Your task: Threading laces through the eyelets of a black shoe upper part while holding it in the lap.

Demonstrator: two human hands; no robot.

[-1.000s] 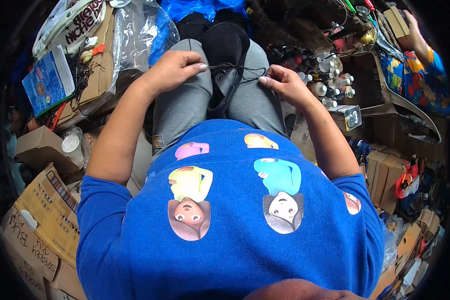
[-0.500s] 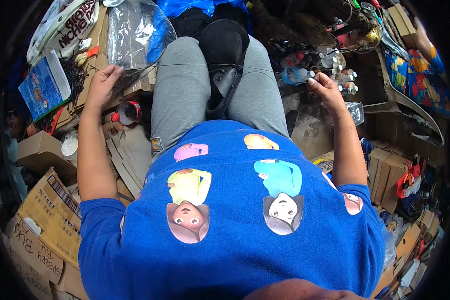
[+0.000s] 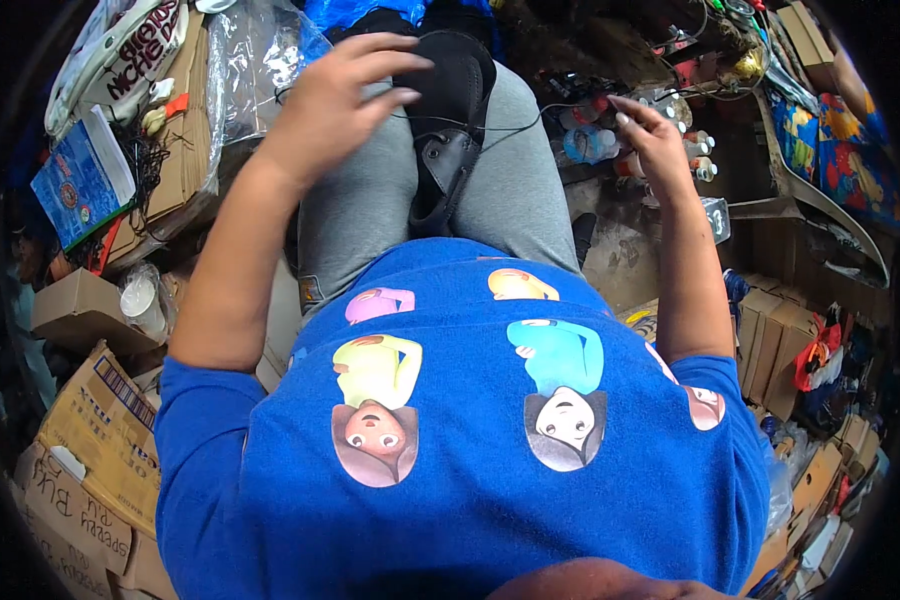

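Observation:
A black leather shoe (image 3: 448, 165), with eyelet holes on its flap, is held between my grey-trousered knees. A thin black thread (image 3: 515, 129) passes across it, sagging in a curve toward the right. My left hand (image 3: 340, 95) is over my left thigh, fingers spread and pointing at the shoe, with nothing visible in them. Out past my right knee, my right hand (image 3: 655, 145) has its thumb and forefinger close together at the thread's end; the exact grip is small and hard to see.
Several plastic bottles (image 3: 590, 145) stand beyond my right knee, near a curved metal edge (image 3: 830, 225). On the left lie a blue book (image 3: 82, 180), clear plastic sheeting (image 3: 255, 70), a cup (image 3: 142, 305) and cardboard boxes (image 3: 100, 430). More cardboard (image 3: 775, 335) is piled at right.
My left hand has let go of the thread and swung inward and up over my left thigh, its fingers opening. The thread, earlier taut between both hands, now hangs slack. My right hand has shifted slightly.

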